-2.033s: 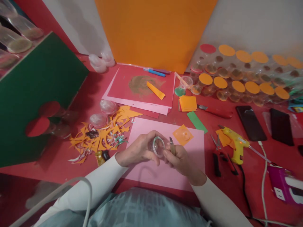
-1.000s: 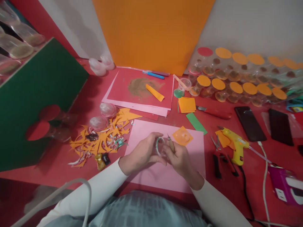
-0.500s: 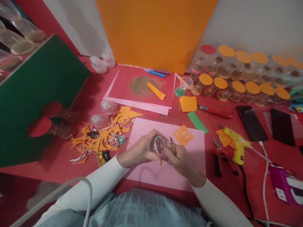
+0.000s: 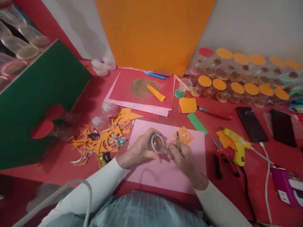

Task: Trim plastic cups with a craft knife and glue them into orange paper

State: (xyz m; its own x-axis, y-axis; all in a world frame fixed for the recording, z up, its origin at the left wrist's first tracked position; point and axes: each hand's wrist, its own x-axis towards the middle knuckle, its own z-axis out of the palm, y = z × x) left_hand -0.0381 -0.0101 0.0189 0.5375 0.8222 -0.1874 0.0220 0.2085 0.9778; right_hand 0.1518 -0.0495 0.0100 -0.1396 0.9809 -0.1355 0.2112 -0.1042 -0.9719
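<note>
Left hand grips 1 clear cup, mouth facing up, over 1 pink sheet. Right hand is wrapped round 1 knife, blade up, apart from cup; 1 thin strip runs from cup rim to right hand. 1 orange square just beyond knife. Tabletop, right side: 2 phones, 1 glue gun. Left: 2 domes beside orange scraps, too many to count. Back: 2 pens. Back right: 12 discs, 11 orange, 1 red.
</note>
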